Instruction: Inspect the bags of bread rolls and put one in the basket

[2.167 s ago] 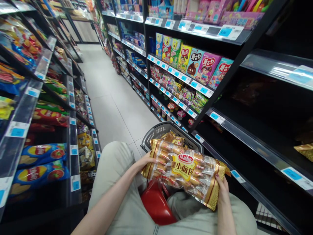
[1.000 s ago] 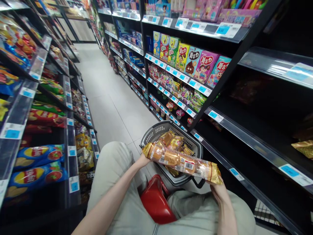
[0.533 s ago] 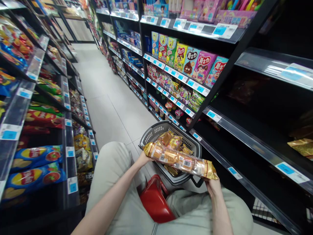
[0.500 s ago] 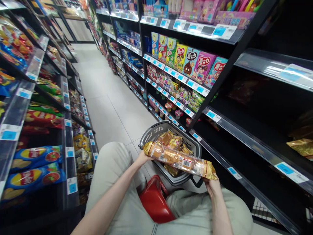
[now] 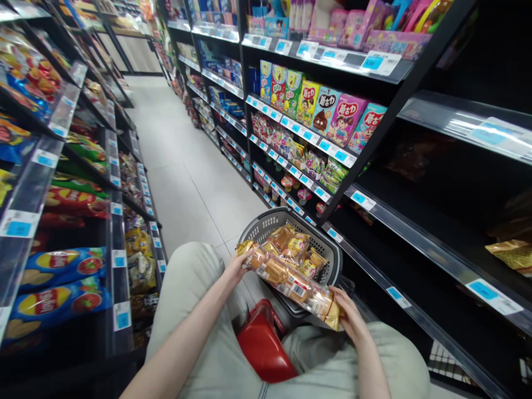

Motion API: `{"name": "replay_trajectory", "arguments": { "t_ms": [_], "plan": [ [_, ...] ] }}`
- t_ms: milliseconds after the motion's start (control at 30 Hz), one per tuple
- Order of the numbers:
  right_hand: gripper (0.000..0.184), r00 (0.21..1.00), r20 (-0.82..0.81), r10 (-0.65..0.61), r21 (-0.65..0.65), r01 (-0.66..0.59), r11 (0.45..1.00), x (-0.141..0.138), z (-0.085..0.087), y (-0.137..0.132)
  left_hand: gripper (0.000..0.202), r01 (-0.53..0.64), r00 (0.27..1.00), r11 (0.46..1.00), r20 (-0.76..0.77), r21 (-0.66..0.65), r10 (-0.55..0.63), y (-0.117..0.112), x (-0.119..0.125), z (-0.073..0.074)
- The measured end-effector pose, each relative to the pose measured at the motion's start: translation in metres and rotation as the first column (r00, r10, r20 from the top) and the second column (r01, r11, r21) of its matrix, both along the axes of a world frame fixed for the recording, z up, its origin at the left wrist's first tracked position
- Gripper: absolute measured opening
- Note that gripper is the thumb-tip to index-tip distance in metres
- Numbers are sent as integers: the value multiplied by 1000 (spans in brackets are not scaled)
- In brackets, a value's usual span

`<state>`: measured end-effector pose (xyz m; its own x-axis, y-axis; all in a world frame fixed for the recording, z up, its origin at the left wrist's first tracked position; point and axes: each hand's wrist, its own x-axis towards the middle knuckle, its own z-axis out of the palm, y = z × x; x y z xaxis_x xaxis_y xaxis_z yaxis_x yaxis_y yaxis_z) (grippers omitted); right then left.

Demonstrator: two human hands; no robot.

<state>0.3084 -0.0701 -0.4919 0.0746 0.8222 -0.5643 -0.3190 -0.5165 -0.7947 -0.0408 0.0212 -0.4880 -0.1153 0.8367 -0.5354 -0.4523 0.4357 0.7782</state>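
Note:
A long gold and clear bag of small bread rolls (image 5: 286, 275) lies across the near rim of a grey shopping basket (image 5: 330, 252) on the floor. My left hand (image 5: 238, 264) grips the bag's far left end. My right hand (image 5: 347, 311) grips its near right end. Inside the basket lie several more bags of the same bread (image 5: 297, 246). I sit on a red stool (image 5: 261, 343) with my knees to either side of it.
Black shelves line both sides of a narrow aisle with a pale tiled floor (image 5: 187, 177). Crisp bags (image 5: 62, 263) fill the left shelves. Boxed sweets (image 5: 328, 111) stand on the right shelves. The nearest right shelf (image 5: 436, 260) is dark, with one gold bag (image 5: 513, 252) on it.
The bread bag turned from label-up to edge-on, then came down and forward onto the basket rim. Both hands moved with it, the right hand shifting left.

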Motion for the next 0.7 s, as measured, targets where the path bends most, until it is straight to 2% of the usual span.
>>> {"name": "replay_trajectory", "arguments": {
  "t_ms": [67, 200, 367, 567, 700],
  "plan": [
    [55, 989, 124, 75, 64, -84, 994, -3, -3, 1, 47, 2, 1000, 1000, -4, -3, -2, 0, 0, 1],
    [57, 938, 306, 162, 66, -191, 979, -4, -6, 6, 45, -2, 1000, 1000, -21, -27, 2, -1, 0, 4],
    [57, 929, 329, 169, 63, -201, 978, -4, -5, 9, 46, -14, 999, 999, -36, -36, 12, -1, 1, 3],
    [67, 929, 294, 225, -15, -231, 973, -7, 7, 8, 38, -21, 999, 999, -38, -38, 19, -2, 1, 3],
    [70, 922, 299, 247, -21, -253, 967, -7, 12, 8, 35, -41, 999, 998, -33, -48, 39, 0, 2, 3]
  ]
}}
